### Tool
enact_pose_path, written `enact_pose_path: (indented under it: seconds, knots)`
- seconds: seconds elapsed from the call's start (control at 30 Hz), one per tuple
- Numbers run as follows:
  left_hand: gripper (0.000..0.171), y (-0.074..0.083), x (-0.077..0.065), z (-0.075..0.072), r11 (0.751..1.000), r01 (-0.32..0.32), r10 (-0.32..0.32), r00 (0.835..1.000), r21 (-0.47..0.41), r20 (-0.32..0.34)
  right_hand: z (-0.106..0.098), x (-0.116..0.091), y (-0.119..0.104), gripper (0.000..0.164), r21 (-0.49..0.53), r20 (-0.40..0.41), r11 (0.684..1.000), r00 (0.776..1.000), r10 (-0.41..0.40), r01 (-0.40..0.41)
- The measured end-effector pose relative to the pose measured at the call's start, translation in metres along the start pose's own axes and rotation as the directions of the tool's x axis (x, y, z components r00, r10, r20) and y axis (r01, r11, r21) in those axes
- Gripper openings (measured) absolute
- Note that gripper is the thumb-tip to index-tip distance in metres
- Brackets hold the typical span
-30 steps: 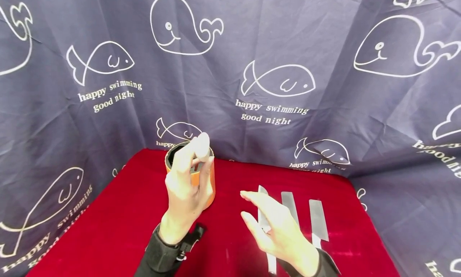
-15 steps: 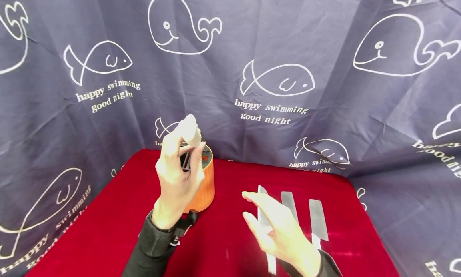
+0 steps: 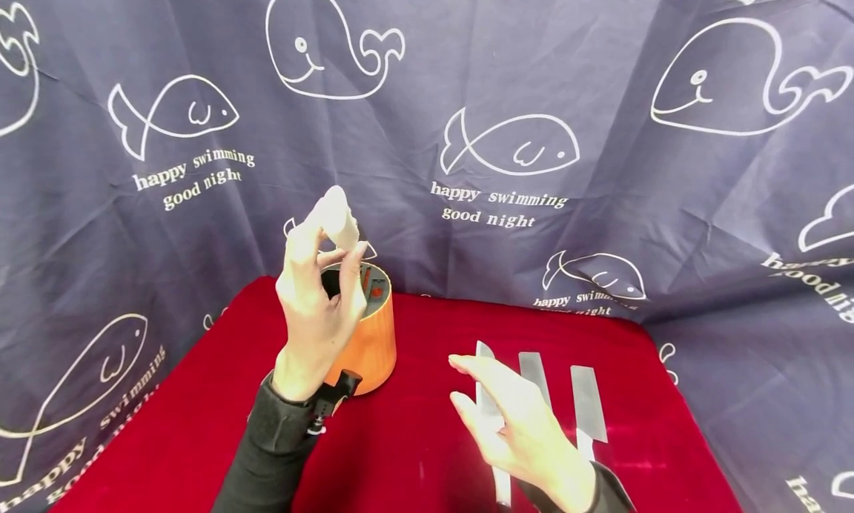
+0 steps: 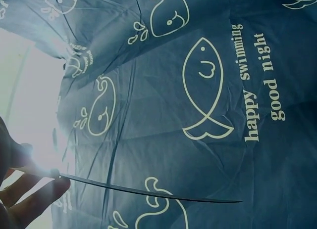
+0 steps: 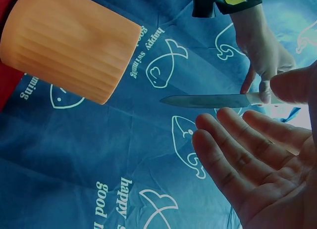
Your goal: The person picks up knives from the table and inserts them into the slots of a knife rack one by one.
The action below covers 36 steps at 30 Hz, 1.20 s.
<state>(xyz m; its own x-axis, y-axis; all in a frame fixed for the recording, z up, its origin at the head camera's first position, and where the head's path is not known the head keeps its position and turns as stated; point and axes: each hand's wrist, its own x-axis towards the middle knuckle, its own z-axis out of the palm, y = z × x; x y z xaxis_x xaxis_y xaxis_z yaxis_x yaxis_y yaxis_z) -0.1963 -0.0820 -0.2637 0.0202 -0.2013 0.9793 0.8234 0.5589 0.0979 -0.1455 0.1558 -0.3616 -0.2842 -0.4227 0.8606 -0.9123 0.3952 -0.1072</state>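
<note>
A knife with a pale handle (image 3: 339,220) is gripped in my left hand (image 3: 310,316), raised at the near left of the orange knife block (image 3: 373,350). In the right wrist view its bare blade (image 5: 208,101) points down, with the tip apart from the round block (image 5: 69,46). The left wrist view shows the blade (image 4: 148,193) nearly edge-on. My right hand (image 3: 523,431) holds nothing, its fingers extended above the knives on the cloth. It partly covers one knife (image 3: 485,402) and the lower part of a second knife (image 3: 532,367).
A third knife (image 3: 588,402), broad-bladed, lies farthest right on the red cloth (image 3: 427,454). Slots and a red mark show in the block's dark top (image 3: 377,290). Behind and around the table hangs a blue-grey curtain (image 3: 400,142) with white whale and fish drawings.
My left hand has risen and moved left with the knife, uncovering more of the block and its slotted top. The right hand has stayed nearly still.
</note>
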Motion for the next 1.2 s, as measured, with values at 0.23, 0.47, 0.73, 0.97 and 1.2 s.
enact_pose_path:
  seconds: [0.23, 0.47, 0.73, 0.97, 1.2]
  knots:
    - [0.047, -0.006, 0.002, -0.001, 0.999, 0.047, -0.047, 0.999, 0.023, 0.017, 0.0, -0.001, 0.0, 0.035, 0.002, 0.006, 1.0, 1.0, 0.012, -0.012]
    - [0.047, -0.015, -0.001, -0.002, 0.997, 0.071, -0.073, 0.996, 0.04, 0.044, -0.001, -0.001, 0.0, 0.035, 0.002, 0.02, 1.0, 0.999, 0.029, -0.029]
    - [0.049, -0.032, -0.008, 0.0, 0.991, 0.119, -0.123, 0.99, 0.061, 0.07, -0.001, -0.003, -0.001, 0.035, -0.008, 0.025, 0.999, 0.999, 0.042, -0.041]
    - [0.049, -0.051, -0.018, 0.002, 0.982, 0.152, -0.164, 0.98, 0.109, 0.111, -0.001, -0.002, -0.001, 0.035, -0.008, 0.023, 0.999, 0.999, 0.033, -0.033]
    - [0.053, -0.063, -0.03, 0.004, 0.975, 0.171, -0.192, 0.97, 0.14, 0.15, 0.0, -0.003, -0.001, 0.035, -0.018, 0.02, 0.999, 0.999, 0.03, -0.03]
